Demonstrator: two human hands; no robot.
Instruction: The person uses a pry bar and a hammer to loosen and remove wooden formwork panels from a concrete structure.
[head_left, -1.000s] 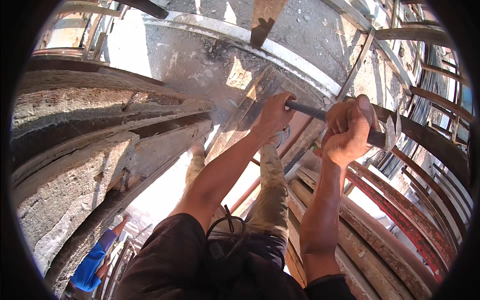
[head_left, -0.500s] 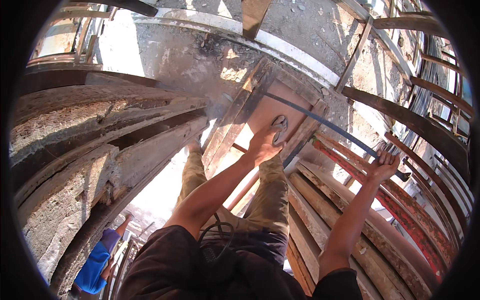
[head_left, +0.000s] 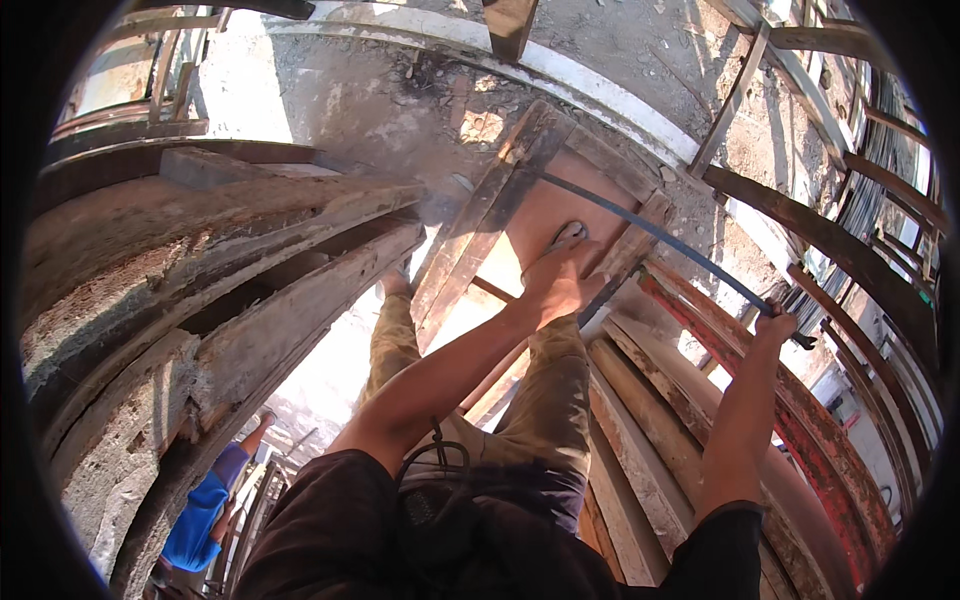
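My right hand point(head_left: 775, 325) is wrapped round one end of a long dark metal crowbar point(head_left: 665, 238), out to the right. Beyond the fist a short hooked tip pokes out. The crowbar slants across a wooden frame with a reddish-brown panel point(head_left: 532, 222), and its far end meets the frame's left beam point(head_left: 490, 205). Over the panel hangs my left hand point(head_left: 565, 283), its fingers stretched out and holding nothing. Just beyond those fingers is my sandalled foot point(head_left: 570, 234), partly covered by the hand; whether hand and foot touch I cannot tell.
Thick, rough timbers point(head_left: 260, 290) are stacked on the left. Long wooden beams point(head_left: 640, 440) and a red-painted piece point(head_left: 800, 460) lie on the right. Curved dark slats point(head_left: 830, 255) stand farther right. A person in blue point(head_left: 198, 522) is at the lower left.
My right hand has shifted outward to the right with the crowbar's gripped end. My left hand's fingers have straightened and now cover more of the foot. The view has shifted slightly.
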